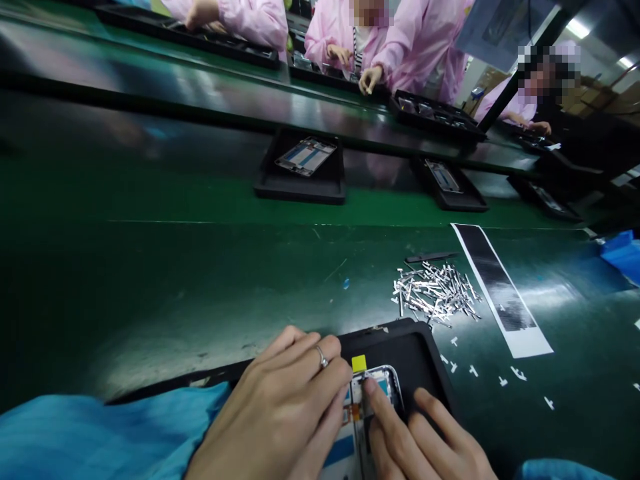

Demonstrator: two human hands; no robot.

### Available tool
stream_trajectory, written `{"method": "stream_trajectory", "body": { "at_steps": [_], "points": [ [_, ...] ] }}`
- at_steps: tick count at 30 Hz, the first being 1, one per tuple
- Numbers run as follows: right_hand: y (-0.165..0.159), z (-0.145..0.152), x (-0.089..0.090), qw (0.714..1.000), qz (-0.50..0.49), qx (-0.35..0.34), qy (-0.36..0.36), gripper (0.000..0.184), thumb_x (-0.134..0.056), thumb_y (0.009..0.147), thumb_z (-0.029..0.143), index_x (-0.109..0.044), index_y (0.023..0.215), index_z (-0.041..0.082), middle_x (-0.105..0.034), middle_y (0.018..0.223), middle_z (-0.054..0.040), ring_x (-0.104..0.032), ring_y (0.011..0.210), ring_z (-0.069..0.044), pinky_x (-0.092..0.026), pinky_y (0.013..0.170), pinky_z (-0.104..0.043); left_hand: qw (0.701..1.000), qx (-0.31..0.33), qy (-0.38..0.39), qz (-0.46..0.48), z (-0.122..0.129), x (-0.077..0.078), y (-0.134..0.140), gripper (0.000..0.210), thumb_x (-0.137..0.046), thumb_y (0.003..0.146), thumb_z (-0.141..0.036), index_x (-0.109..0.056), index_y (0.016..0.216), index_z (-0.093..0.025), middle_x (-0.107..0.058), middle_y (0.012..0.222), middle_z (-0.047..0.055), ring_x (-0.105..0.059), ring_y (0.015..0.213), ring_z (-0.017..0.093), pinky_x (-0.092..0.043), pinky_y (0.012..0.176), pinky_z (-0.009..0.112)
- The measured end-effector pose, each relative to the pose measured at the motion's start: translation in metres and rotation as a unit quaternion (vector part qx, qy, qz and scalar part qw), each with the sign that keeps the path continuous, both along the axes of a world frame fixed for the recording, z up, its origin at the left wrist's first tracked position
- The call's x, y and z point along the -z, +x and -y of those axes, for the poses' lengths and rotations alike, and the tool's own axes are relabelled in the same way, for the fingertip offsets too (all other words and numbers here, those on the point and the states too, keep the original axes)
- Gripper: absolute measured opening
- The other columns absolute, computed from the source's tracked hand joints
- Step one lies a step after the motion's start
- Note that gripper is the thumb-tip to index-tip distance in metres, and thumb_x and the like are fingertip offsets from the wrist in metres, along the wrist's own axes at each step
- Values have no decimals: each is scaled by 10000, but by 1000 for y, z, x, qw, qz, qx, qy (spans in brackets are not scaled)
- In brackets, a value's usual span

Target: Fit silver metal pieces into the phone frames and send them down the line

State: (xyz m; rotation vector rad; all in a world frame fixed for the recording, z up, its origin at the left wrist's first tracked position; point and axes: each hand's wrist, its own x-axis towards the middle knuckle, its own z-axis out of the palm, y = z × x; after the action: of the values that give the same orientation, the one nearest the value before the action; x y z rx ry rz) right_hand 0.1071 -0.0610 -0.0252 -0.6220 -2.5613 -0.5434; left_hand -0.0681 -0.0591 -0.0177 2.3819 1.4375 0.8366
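Note:
A phone frame (383, 379) with a silvery rim, blue film and a copper-coloured flex part lies in a black tray (400, 347). At its top edge sticks a small yellow tab (359, 363). My left hand (280, 393), with a ring on one finger, is closed over the frame's left side; its fingertips are mostly hidden. With its index finger stretched out, my right hand (420, 433) touches the frame's upper part just below the tab. The other right fingers are apart, and nothing shows held in them.
Beyond the tray lie a pile of small metal strips (435, 291), a dark thin tool (431, 257), a black-and-white sheet (500, 287) and scattered white scraps (473, 371). Farther off are trays with phone frames (306, 157). People in pink (345, 33) work opposite.

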Motion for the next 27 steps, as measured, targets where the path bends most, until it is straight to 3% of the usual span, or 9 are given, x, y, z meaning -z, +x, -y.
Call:
{"method": "stream_trajectory", "body": {
  "at_steps": [8, 12, 20, 24, 27],
  "points": [
    [4, 0, -3, 999, 25, -12, -38, 230, -402, 815, 56, -596, 735, 151, -643, 897, -46, -533, 489, -77, -489, 619, -232, 999, -5, 51, -6, 1, 5, 1, 294, -308, 788, -56, -527, 636, -180, -584, 695, -28, -535, 664, 118, -321, 799, 294],
    [4, 0, -3, 998, 47, -20, -39, 256, -371, 819, 36, -601, 775, 141, -635, 925, -53, -536, 500, -73, -492, 631, -230, 1000, -6, 25, -8, 2, 7, 1, 322, -301, 770, -26, -526, 607, -189, -570, 661, -43, -516, 624, 112, -324, 773, 296],
    [-2, -4, -13, 998, 52, -25, -29, 274, -330, 849, 35, -562, 750, 140, -650, 859, -36, -547, 512, -68, -501, 620, -231, 997, -32, 63, 38, 2, 11, 6, 340, -281, 784, -62, -485, 544, -188, -513, 583, -30, -474, 559, 122, -340, 666, 290],
    [-1, -3, -6, 1000, 16, -2, -3, 306, -303, 859, 30, -546, 707, 136, -655, 820, -32, -496, 445, -60, -500, 576, -255, 995, -46, 70, 46, 3, 11, 7, 353, -278, 815, -90, -503, 563, -190, -520, 589, -27, -479, 561, 124, -352, 655, 293],
    [3, 1, 1, 999, 47, -3, -1, 309, -301, 862, 36, -572, 744, 127, -640, 902, -43, -490, 467, -59, -497, 610, -268, 995, -53, 81, 41, 4, 11, 7, 371, -267, 832, -109, -496, 552, -192, -539, 608, -19, -500, 588, 132, -365, 688, 300]
  ]
}}
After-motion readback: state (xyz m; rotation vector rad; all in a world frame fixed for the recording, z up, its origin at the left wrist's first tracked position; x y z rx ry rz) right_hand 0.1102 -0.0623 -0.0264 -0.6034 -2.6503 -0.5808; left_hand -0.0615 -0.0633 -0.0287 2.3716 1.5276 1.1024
